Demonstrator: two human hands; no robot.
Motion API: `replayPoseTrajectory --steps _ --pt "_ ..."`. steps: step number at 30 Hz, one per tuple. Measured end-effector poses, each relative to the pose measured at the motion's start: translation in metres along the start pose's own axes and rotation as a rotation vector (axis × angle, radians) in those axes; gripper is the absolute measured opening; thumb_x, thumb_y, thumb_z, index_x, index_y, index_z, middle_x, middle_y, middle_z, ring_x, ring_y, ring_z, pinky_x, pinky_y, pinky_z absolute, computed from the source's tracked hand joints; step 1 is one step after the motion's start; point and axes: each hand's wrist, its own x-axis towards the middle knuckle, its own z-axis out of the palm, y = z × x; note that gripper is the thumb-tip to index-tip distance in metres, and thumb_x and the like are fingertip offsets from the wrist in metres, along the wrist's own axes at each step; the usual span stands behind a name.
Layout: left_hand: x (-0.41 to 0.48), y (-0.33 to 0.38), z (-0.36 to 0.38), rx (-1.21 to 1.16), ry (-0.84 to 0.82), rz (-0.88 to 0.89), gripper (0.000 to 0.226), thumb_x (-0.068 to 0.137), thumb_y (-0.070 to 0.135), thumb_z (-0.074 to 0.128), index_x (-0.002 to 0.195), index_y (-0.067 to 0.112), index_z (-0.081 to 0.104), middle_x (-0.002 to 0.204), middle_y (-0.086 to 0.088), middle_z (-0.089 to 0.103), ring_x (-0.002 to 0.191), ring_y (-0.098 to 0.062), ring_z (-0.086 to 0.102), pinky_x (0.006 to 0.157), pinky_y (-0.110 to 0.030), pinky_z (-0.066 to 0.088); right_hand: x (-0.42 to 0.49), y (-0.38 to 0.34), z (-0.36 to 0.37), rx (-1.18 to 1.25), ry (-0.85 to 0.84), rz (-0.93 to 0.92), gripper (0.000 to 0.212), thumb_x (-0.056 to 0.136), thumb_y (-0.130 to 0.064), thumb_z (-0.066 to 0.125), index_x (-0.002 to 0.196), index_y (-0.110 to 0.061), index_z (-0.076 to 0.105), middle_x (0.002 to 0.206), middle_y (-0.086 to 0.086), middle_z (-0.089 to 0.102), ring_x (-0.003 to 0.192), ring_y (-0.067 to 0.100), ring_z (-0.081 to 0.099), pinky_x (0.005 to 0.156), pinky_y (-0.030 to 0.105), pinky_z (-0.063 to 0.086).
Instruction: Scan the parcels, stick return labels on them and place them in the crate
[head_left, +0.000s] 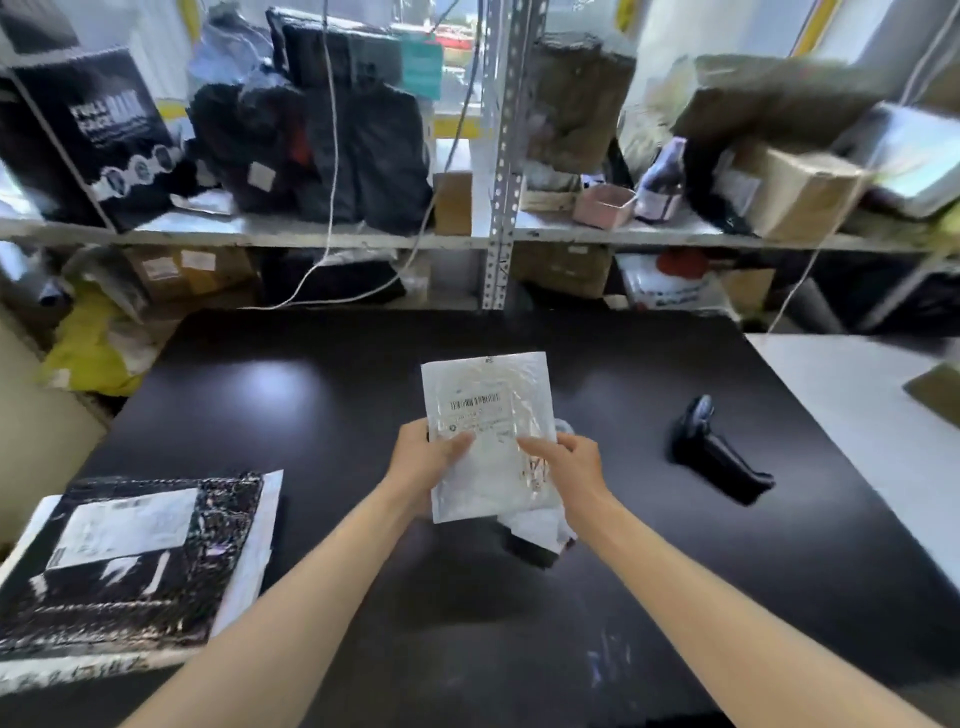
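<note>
A white plastic parcel (488, 410) with a barcode label is held upright above the middle of the black table (311, 415). My left hand (423, 460) grips its lower left edge, thumb across the front. My right hand (569, 467) pinches its lower right edge. Beneath the parcel lies a crumpled white and dark item (535, 535), partly hidden. A black handheld scanner (714, 452) lies on the table to the right, apart from both hands.
A black parcel with a white label (130, 551) lies on white mailers at the table's front left. Metal shelves (498, 234) behind the table hold boxes, bags and dark packages. A white table (857, 410) adjoins on the right. No crate is in view.
</note>
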Motion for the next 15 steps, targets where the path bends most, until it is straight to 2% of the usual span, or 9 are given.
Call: replayPoseTrajectory --steps 2,5,7,9,12,15 --pt "0.004 0.002 0.022 0.017 -0.026 -0.001 0.013 0.091 0.005 0.065 0.100 0.013 0.068 0.102 -0.003 0.073 0.088 -0.016 0.071 0.062 -0.024 0.057 0.008 0.000 -0.022 0.013 0.028 -0.008 0.017 0.080 -0.011 0.076 0.091 0.002 0.072 0.091 0.014 0.074 0.075 0.027 0.071 0.064 0.040 0.060" --pt "0.011 0.005 0.057 0.054 -0.054 0.021 0.015 0.090 0.007 0.067 0.104 0.009 0.069 0.103 -0.004 0.074 0.092 -0.018 0.071 0.075 -0.032 0.060 0.024 0.001 -0.059 0.043 0.025 0.019 0.011 0.082 -0.010 0.074 0.092 -0.004 0.073 0.086 0.011 0.076 0.073 0.025 0.073 0.060 0.033 0.057" --pt "0.015 0.007 0.081 0.057 -0.093 0.043 0.021 0.089 0.009 0.069 0.109 0.005 0.069 0.106 -0.007 0.074 0.096 -0.021 0.071 0.085 -0.040 0.059 0.038 0.002 -0.082 0.061 0.014 0.043 0.008 0.085 -0.009 0.072 0.092 -0.005 0.072 0.086 0.010 0.076 0.076 0.026 0.073 0.063 0.036 0.057" --pt "0.017 0.006 0.104 0.026 -0.130 0.034 0.027 0.086 0.012 0.071 0.112 0.003 0.068 0.109 -0.009 0.073 0.100 -0.025 0.071 0.089 -0.045 0.057 0.051 0.002 -0.107 0.101 0.005 0.069 0.004 0.087 -0.006 0.069 0.090 -0.005 0.071 0.088 0.012 0.075 0.080 0.030 0.072 0.069 0.041 0.059" --pt "0.022 0.003 0.139 -0.039 -0.155 0.010 0.029 0.082 0.018 0.074 0.109 0.008 0.070 0.108 -0.006 0.074 0.099 -0.024 0.071 0.087 -0.043 0.057 0.070 -0.001 -0.142 0.144 -0.029 0.072 0.006 0.088 -0.004 0.067 0.091 -0.004 0.072 0.088 0.010 0.076 0.082 0.029 0.072 0.072 0.041 0.059" --pt "0.029 -0.004 0.171 -0.061 -0.112 -0.011 0.022 0.086 0.018 0.071 0.108 0.011 0.070 0.107 -0.003 0.075 0.095 -0.021 0.073 0.080 -0.040 0.060 0.085 -0.001 -0.173 0.157 -0.081 0.087 0.005 0.088 -0.003 0.066 0.090 -0.003 0.071 0.089 0.012 0.076 0.082 0.029 0.073 0.070 0.041 0.059"
